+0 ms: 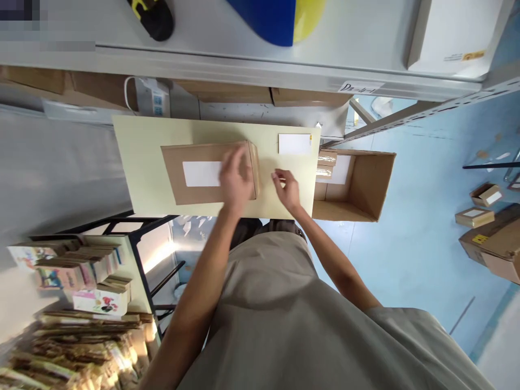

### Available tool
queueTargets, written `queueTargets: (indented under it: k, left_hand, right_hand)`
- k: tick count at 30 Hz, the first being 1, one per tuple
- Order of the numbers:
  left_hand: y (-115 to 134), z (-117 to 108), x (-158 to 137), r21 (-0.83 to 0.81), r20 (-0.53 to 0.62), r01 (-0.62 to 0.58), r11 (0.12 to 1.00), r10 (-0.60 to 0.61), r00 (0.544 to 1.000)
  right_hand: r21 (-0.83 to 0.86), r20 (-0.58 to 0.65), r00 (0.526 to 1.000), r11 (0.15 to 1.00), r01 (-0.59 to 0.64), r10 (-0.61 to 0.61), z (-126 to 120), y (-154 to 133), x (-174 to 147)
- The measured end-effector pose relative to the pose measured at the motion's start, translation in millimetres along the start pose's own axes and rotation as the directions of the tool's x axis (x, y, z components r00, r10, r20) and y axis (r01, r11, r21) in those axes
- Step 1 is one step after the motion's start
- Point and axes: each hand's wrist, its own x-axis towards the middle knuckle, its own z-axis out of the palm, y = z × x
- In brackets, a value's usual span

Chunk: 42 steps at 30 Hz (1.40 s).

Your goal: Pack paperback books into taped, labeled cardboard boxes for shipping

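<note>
Grey metal shelf [252, 64]: Spans the top of the view, a handwritten tag [361, 86] on its front edge.
Pale yellow tabletop [140, 173]: Stretches below the shelf, directly in front of a person in a grey-brown shirt [276, 303].
Open cardboard box [371, 181]: Sits at the table's right end, its left part hidden by the tabletop; small brown packs [326, 157] with shiny tape lie inside.
Cardboard carton [205, 194]: Lies flat on the left-centre of the tabletop, a white label [201, 174] on its upper face.
Left hand [236, 179]: Blurred over the carton's right end; whether it grips or merely touches, one cannot tell.
Right hand [286, 189]: Poised just right of the carton, thumb and fingertips drawn close; whether anything thin is between them cannot be told.
White card [294, 143]: Rests near the tabletop's upper right corner, beyond the right hand, a small orange mark at one end.
</note>
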Motion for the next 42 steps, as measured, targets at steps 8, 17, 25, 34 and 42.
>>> queueTargets:
  k: [8, 17, 25, 34, 42]
  left_hand:
    - [-0.5, 173.8, 50.5, -0.177, 0.032, 0.339, 0.924, -0.338, 0.940]
    - [-20.1, 191.4, 15.4, -0.083, 0.123, 0.252, 0.964, -0.241, 0.963]
    - [-29.8, 178.2, -12.4, -0.070, 0.080, 0.337, 0.939, -0.332, 0.940]
    - [-4.1, 188.6, 118.7, 0.001, 0.107, 0.304, 0.953, -0.303, 0.947]
    - [-16.8, 181.1, 22.9, -0.072, 0.124, 0.305, 0.950, -0.295, 0.947]
  right_hand:
    - [-0.265, -0.377, 0.923, 0.945, -0.190, 0.079, -74.9, 77.2, 95.6]
    - [-0.397, -0.333, 0.924, 0.860, -0.320, 0.190, -70.5, 70.3, 72.2]
    - [-0.423, -0.300, 0.945, 0.870, -0.254, 0.131, -49.5, 61.8, 53.3]
    - [-0.346, -0.422, 0.887, 0.871, -0.349, 0.188, -52.2, 63.2, 158.3]
    - [-0.370, -0.354, 0.925, 0.887, -0.276, 0.140, -56.8, 67.2, 84.6]
